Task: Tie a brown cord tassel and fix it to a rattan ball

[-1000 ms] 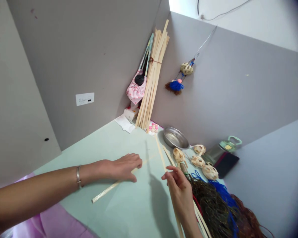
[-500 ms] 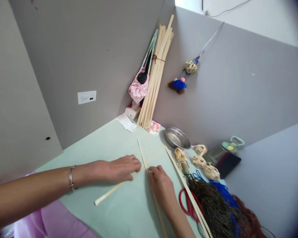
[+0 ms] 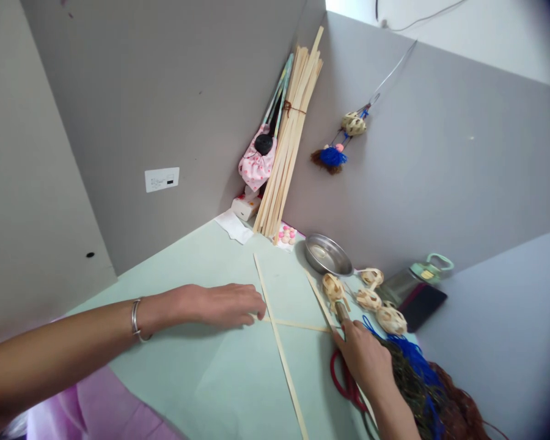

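On the pale green tabletop, a long thin wooden strip runs from the back toward the front edge. A second thin strip lies crosswise to it. My left hand is closed with curled fingertips at the left end of the crosswise strip, just left of the crossing. My right hand is at the right, its fingers closed around flat wooden strips lying there; the fingertips are partly hidden. Beneath that wrist lie red-handled scissors, partly covered.
Woven balls, a metal bowl and a phone stand at the right rear. Blue cord and brown yarn heap at the right. A tied bundle of strips leans in the corner beside a pink pouch.
My right hand has left the long strip and moved right to the strips there. The crosswise strip has shifted right, past the long strip. My left hand has moved slightly right.
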{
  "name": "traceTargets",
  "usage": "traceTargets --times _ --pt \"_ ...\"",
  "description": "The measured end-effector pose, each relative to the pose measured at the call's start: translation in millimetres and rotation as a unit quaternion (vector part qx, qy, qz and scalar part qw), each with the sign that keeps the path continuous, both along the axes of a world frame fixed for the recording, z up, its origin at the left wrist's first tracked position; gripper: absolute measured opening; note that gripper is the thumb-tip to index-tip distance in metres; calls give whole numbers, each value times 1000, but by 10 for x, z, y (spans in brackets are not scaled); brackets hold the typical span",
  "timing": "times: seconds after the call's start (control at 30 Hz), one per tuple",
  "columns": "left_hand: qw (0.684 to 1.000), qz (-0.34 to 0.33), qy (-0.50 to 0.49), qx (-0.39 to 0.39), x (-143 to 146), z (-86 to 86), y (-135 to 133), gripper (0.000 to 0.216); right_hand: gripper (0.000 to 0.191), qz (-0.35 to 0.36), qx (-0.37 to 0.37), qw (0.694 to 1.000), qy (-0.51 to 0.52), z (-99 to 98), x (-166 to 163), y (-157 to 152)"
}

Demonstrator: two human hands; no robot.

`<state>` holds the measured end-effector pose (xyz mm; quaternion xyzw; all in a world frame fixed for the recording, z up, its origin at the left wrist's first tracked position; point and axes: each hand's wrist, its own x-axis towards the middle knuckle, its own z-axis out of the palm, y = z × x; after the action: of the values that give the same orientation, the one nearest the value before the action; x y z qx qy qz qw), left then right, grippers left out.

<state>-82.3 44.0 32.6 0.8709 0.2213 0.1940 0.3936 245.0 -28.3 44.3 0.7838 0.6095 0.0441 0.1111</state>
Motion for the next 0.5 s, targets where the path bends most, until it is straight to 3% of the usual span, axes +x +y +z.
traceTargets --times 0.1,0.17,0.23,0.3,0.37,0.5 --pt "998 -39 2 -49 163 78 -30 23 26 -12 2 1000 23 60 60 5" --pt "992 -26 -36 -119 301 96 -53 21 24 -22 47 990 128 139 82 -10" --pt "970 -5 -85 -226 474 80 -79 21 25 -28 91 938 334 241 42 -45" --pt "928 17 -136 -348 675 44 -109 31 33 -38 98 845 523 332 -80 -93" --pt "878 24 -190 -438 867 6 -142 42 38 -50 91 782 614 383 -262 -140" --pt "818 62 -272 -502 1070 -22 -208 47 40 -28 83 747 659 331 -600 -183"
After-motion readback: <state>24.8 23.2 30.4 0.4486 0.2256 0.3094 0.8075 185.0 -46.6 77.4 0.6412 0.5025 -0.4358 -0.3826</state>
